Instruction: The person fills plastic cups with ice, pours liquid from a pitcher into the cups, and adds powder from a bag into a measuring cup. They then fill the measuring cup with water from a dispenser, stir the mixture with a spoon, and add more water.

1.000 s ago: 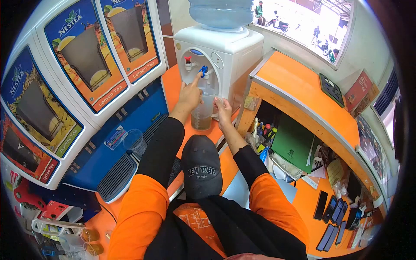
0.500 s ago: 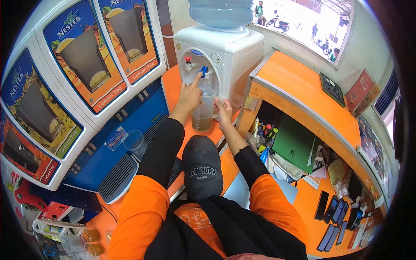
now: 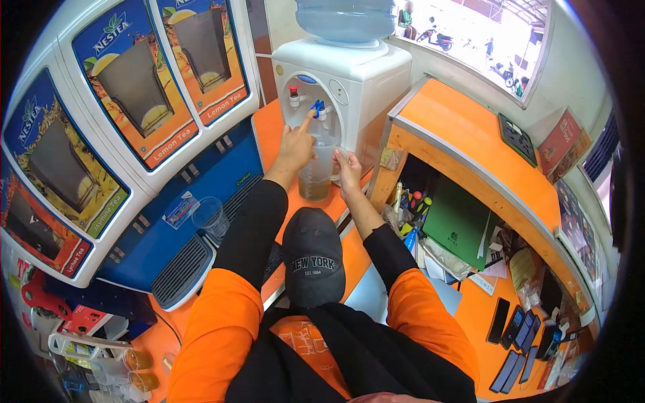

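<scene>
My left hand (image 3: 293,149) reaches up to the white water dispenser (image 3: 363,80), its index finger pressing the blue tap (image 3: 316,107). My right hand (image 3: 348,169) grips the handle side of a clear measuring jug (image 3: 316,176) standing under that tap. The jug holds brownish liquid at the bottom. A red tap (image 3: 293,93) sits just left of the blue one. A big blue water bottle (image 3: 346,19) tops the dispenser.
A tea dispenser machine (image 3: 127,114) with lemon, jasmine and lychee panels fills the left; an empty plastic cup (image 3: 208,218) stands on its drip tray. An orange raised counter (image 3: 463,134) runs along the right, with a green folder (image 3: 453,221), pens and several phones (image 3: 514,336) below.
Hands and jug keep their places; only the view has shifted slightly.
</scene>
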### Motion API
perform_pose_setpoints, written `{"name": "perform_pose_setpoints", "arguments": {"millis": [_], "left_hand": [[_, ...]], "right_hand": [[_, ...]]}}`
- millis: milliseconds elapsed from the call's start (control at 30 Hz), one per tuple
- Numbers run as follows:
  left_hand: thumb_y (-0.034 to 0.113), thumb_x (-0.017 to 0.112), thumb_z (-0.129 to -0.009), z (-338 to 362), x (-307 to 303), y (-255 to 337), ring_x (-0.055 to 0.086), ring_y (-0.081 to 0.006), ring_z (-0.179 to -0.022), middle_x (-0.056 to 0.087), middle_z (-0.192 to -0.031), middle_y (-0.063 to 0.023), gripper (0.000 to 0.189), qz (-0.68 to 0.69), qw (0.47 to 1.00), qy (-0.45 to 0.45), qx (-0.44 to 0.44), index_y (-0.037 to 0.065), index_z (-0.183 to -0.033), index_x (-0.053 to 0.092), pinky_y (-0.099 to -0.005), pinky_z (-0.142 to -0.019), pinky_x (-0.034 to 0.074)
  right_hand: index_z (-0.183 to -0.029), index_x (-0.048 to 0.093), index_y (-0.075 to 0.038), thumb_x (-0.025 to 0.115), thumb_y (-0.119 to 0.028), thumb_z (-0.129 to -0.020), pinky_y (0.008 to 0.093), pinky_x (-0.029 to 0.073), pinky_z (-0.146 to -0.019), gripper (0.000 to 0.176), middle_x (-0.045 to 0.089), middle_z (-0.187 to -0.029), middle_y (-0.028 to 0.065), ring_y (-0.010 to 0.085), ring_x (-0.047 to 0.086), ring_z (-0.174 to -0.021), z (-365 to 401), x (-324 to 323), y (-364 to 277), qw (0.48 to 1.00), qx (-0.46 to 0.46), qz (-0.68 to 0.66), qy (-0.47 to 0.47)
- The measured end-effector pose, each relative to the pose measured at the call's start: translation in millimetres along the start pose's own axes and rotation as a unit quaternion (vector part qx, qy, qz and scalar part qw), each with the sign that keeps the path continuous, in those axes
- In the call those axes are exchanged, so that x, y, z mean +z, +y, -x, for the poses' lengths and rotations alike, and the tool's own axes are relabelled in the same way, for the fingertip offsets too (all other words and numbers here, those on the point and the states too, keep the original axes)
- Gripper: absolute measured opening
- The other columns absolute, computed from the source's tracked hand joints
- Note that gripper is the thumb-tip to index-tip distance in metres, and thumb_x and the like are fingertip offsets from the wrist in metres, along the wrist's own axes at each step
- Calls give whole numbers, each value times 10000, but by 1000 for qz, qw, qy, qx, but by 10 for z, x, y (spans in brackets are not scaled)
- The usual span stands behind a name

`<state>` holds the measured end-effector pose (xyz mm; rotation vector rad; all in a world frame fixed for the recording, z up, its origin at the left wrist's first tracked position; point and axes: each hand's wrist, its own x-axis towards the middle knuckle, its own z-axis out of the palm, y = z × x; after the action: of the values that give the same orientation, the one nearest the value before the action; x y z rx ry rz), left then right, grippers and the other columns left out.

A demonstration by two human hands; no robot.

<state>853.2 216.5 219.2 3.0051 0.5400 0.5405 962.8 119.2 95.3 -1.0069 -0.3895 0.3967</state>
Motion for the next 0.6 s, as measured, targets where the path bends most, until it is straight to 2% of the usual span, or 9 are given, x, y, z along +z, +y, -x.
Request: {"name": "perform_pose_setpoints", "arguments": {"millis": [33,133,433,600], "left_hand": [[185,778,-627,-1,2,-6,583,-240,-1025,222,-1498,-3,184,4,1000,-3,0,90,-776,728,-500,-937,319],[183,777,-629,1,-9,-5,582,-238,-1029,208,-1502,-5,186,7,1000,-14,-2,91,-782,727,-511,-954,312],[194,788,-614,8,6,-14,592,-235,-988,222,-1496,-8,204,-9,1000,6,12,92,-780,727,-468,-862,342],[201,787,-614,6,4,-7,594,-238,-979,234,-1489,-12,205,-15,1000,7,13,91,-776,728,-453,-852,346]], "right_hand": [[-1018,561,-5,661,-188,-859,257,443,-789,262,623,-906,47,109,573,-839,5,3,-4,1000,-1,-1,-1],[-1010,562,-6,658,-183,-861,256,443,-791,250,622,-908,45,107,571,-845,0,0,0,1000,4,-3,-1],[-998,563,-13,651,-173,-866,255,445,-791,226,613,-898,38,107,567,-834,14,18,-34,1000,9,-5,2],[-997,562,-13,657,-186,-862,257,445,-794,239,610,-903,40,106,565,-836,-3,1,-10,1000,3,-5,-5]]}}
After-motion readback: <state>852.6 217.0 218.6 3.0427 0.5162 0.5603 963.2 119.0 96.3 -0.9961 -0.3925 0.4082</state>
